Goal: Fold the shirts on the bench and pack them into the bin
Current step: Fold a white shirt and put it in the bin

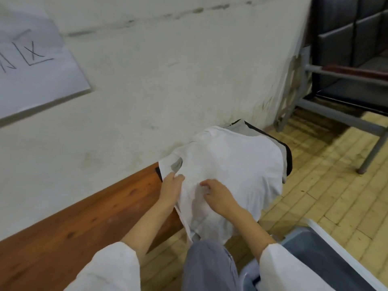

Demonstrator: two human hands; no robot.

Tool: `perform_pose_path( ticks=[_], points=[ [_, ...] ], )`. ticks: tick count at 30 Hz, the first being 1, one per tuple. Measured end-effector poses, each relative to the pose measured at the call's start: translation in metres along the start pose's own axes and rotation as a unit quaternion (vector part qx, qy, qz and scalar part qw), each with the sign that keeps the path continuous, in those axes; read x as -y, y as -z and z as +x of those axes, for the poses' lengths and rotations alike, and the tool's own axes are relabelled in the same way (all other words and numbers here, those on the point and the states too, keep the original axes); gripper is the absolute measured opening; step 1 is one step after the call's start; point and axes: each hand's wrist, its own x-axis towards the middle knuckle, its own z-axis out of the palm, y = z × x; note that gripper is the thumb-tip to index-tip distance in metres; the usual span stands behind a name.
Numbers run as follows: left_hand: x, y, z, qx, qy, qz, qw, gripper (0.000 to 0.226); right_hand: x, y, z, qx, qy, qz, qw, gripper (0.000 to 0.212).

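I log one white shirt [231,164], draped over the wooden bench [84,223] end. Left hand [171,185] and right hand [218,196] pinch its fabric.

Wall [168,80] behind bench [84,217], shirt [231,164] on its rt end, bin [327,231] on floor [325,175] rt.

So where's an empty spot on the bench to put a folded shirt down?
The bench is bare from the near-left corner up to the left hand, with the wall along one side. The far end is crowded: the white shirt covers a grey and black garment, and the right hand pinches it.
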Motion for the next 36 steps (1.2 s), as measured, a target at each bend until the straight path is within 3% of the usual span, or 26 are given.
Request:
perform_pose_path(
  ticks=[2,4,8,11,16,21,24,28,31,34,36],
  points=[
    [-0.010,0.004,-0.009,0.066,0.134,-0.247,0.957,0.007,0.000,0.008,0.006,-0.050,0.034,-0.045,0.997,0.036],
    [-0.012,0.014,-0.015,0.082,0.185,-0.323,0.925,0.011,0.003,0.020,0.012,-0.080,0.065,-0.097,0.990,0.038],
    [-0.010,0.043,-0.034,0.064,0.167,-0.322,0.930,0.026,0.022,0.035,0.023,-0.018,0.021,-0.214,0.976,0.057],
    [0.003,0.071,-0.040,0.051,0.154,-0.318,0.934,0.020,0.042,0.021,0.021,0.049,-0.017,-0.284,0.957,0.070],
    [0.030,0.154,-0.051,-0.013,0.133,-0.333,0.933,0.023,0.108,-0.046,0.002,0.082,-0.002,-0.294,0.952,0.083],
    [0.072,0.265,-0.074,-0.093,0.141,-0.365,0.915,0.025,0.172,-0.146,-0.019,0.181,0.029,-0.295,0.938,0.084],
    [0.106,0.325,-0.089,-0.153,0.136,-0.354,0.912,0.019,0.213,-0.205,-0.031,0.199,0.071,-0.322,0.923,0.094],
    [0.155,0.385,-0.104,-0.264,0.120,-0.251,0.923,0.012,0.257,-0.257,-0.045,0.237,0.173,-0.318,0.902,0.096],
    [0.183,0.390,-0.108,-0.313,0.112,0.009,0.943,0.017,0.268,-0.269,-0.047,0.217,0.182,-0.263,0.922,0.079],
    [0.198,0.360,-0.107,-0.324,0.069,0.357,0.873,0.052,0.257,-0.270,-0.056,0.068,0.139,-0.176,0.972,0.062],
    [0.208,0.326,-0.097,-0.268,-0.047,0.433,0.859,0.049,0.242,-0.267,-0.069,0.011,0.069,-0.186,0.980,0.064]
  ],
)
